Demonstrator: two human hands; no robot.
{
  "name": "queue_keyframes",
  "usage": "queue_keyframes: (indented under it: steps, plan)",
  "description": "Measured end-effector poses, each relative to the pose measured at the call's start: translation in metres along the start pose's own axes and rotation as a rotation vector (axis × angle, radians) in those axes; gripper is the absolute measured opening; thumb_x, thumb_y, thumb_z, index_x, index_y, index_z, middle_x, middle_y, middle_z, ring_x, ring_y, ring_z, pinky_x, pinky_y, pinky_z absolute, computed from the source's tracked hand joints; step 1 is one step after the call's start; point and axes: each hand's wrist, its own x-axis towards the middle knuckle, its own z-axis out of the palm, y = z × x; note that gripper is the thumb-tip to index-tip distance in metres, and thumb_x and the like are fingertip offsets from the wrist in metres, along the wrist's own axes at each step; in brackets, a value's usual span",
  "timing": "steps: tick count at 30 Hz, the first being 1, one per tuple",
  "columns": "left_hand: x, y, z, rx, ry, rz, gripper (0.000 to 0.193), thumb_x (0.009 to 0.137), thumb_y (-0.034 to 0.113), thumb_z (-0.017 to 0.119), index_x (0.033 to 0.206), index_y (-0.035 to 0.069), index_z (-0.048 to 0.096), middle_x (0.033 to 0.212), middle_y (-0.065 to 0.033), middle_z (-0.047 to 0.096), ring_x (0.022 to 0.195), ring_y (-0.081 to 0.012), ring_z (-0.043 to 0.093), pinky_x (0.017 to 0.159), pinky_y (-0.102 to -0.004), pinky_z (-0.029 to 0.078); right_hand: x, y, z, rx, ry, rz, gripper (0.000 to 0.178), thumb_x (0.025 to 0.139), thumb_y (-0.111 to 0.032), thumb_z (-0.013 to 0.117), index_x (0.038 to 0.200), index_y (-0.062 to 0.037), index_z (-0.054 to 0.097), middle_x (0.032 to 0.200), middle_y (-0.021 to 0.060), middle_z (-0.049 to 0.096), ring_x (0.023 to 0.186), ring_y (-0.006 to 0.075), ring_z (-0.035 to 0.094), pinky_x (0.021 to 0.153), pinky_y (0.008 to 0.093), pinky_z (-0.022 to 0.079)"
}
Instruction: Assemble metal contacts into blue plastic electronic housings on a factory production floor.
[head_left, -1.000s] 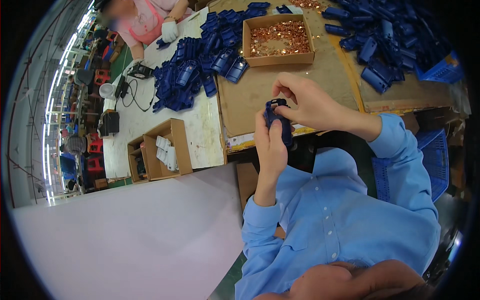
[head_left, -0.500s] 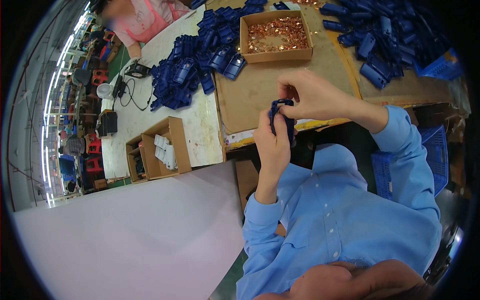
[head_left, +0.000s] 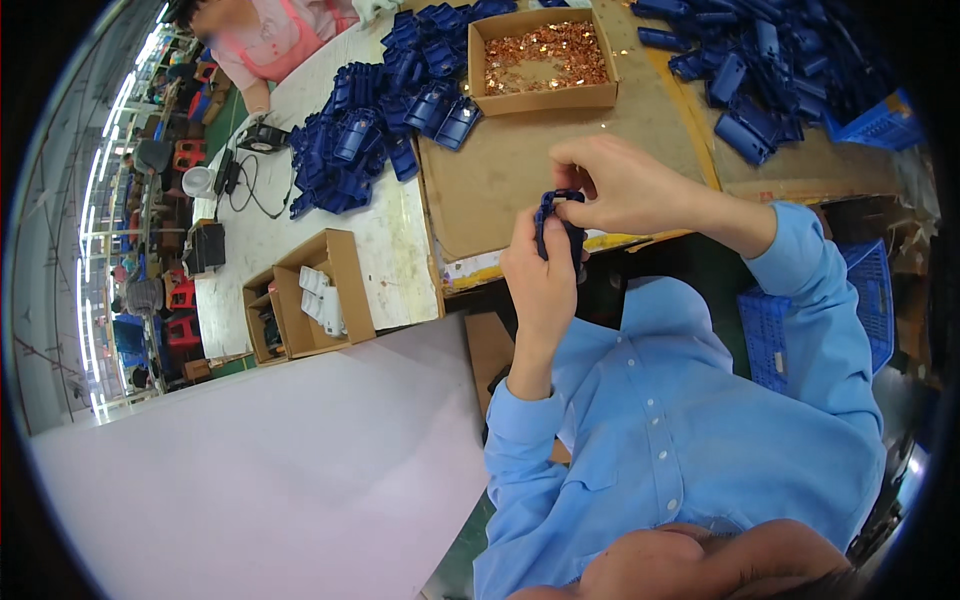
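Note:
In my left hand (head_left: 540, 278) is a small blue plastic housing (head_left: 545, 214), held upright in front of my chest near the table's front edge. The fingers are wrapped round its sides, with the thumb along its near face. My right hand (head_left: 625, 185) bends over the housing's upper end, thumb and fingertips pinched together there. Whether a small part sits in that pinch is hidden. Beyond my hands stands a shallow cardboard box (head_left: 545, 103) holding many small copper-coloured metal pieces. Left of that box lies a heap of similar blue housings (head_left: 345, 135).
More blue housings (head_left: 755, 75) are piled at the far right beside a blue crate (head_left: 880, 125). Another blue basket (head_left: 765, 335) stands below, by my right arm. A divided cardboard box (head_left: 352, 290) with white parts sits at the left. Across the table is a co-worker (head_left: 275, 40) in pink.
The whole view has shifted slightly. Both hands remain at the housing, with my right fingertips still at its upper end. A whitish glove-like shape now shows near the co-worker at the top edge.

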Motion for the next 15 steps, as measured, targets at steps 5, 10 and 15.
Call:
queue_keyframes:
  steps: [5,10,15]
  plan:
    - [0.0001,-0.0082,0.0026,-0.048,-0.004,-0.046,0.023,0.1,0.017,0.049,0.109,-0.001,0.058,0.08,-0.0084,0.067,0.061,-0.0102,0.062,0.055,-0.0231,0.05,-0.0033,0.0001,-0.0033,-0.031,0.005,0.015,0.021,0.074,-0.014,0.069,0.08,-0.0009,0.053,0.067,0.0121,0.055,0.064,0.026,0.055,0.057,0.0382,0.044]
    - [-0.0009,-0.009,0.0023,-0.032,-0.02,-0.041,0.02,0.099,0.016,0.051,0.107,-0.001,0.058,0.082,-0.0084,0.067,0.062,-0.01,0.061,0.056,-0.0231,0.049,-0.002,0.0012,-0.0044,-0.086,-0.085,0.049,0.021,0.074,-0.014,0.07,0.082,-0.0012,0.055,0.071,0.0135,0.059,0.068,0.0293,0.059,0.058,0.0398,0.044]
    - [0.0006,-0.0092,0.0008,-0.074,-0.037,-0.052,0.019,0.099,0.014,0.052,0.108,-0.002,0.057,0.08,-0.0067,0.066,0.062,-0.0098,0.061,0.056,-0.0227,0.049,-0.0002,0.0006,-0.0039,-0.135,-0.011,-0.06,0.021,0.074,-0.014,0.07,0.082,-0.0016,0.055,0.07,0.0147,0.059,0.067,0.0321,0.059,0.059,0.0413,0.045]
